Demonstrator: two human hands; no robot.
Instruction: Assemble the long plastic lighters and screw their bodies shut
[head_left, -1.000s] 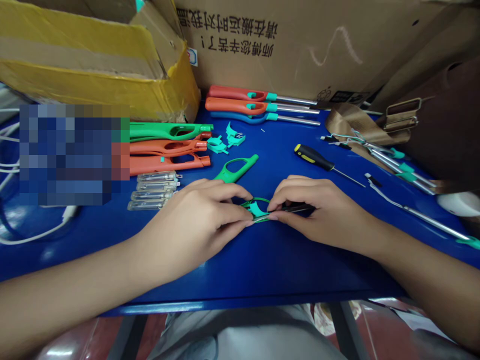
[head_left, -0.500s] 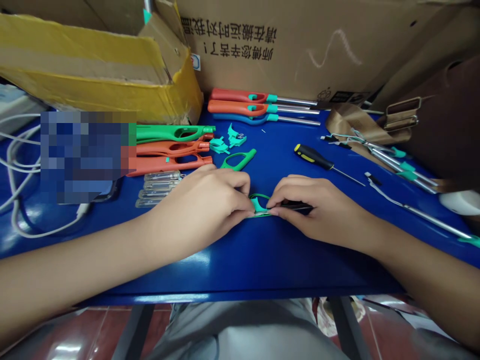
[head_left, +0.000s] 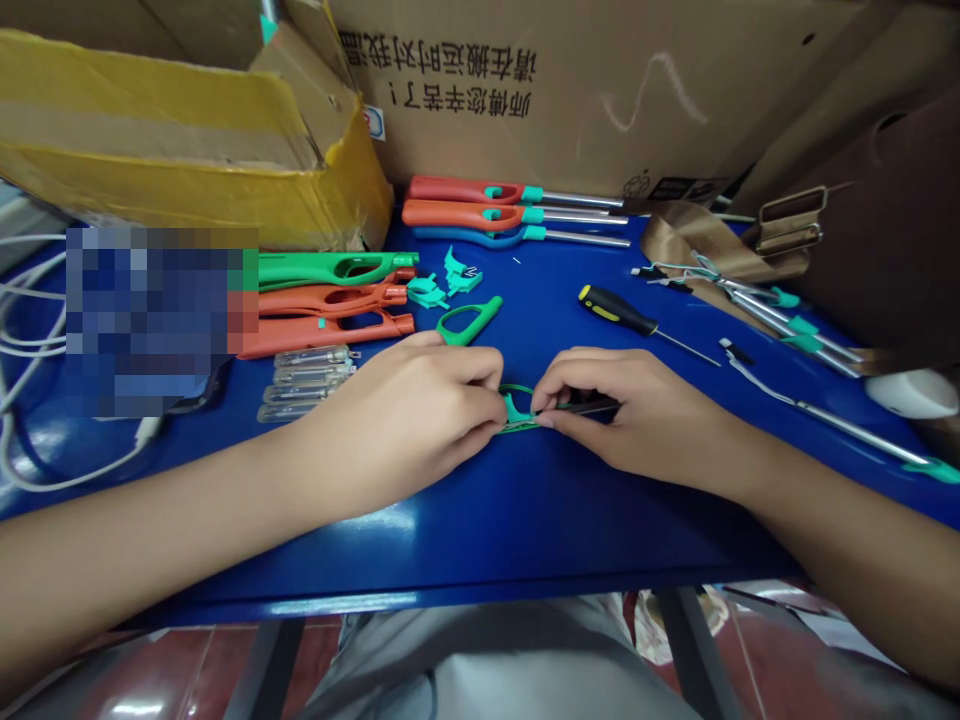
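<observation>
Casing of green plastic lies at the centre of the frame in the head view, directly between your two sets of fingertips, its long axis running roughly left to right, along the line from one hand to the other. Neither hand is nearer: your left hand meets its left end and your right hand its right end, so the relation that counts is how those two ends line up across the short gap between your fingers. In that gap you can see a teal part within the green loop. Your left thumb and fingers are bunched close together, pinching the casing, though your knuckles hide the exact contact. Your right thumb and forefinger nearly meet at the tips, closed on the other end; a thin dark piece runs under that hand, and you cannot tell from here whether those fingers grip it too. Just beyond your left knuckles, slightly above centre, lies a loose green loop; the screwdriver rests right of centre, above your right hand, touched by neither.
</observation>
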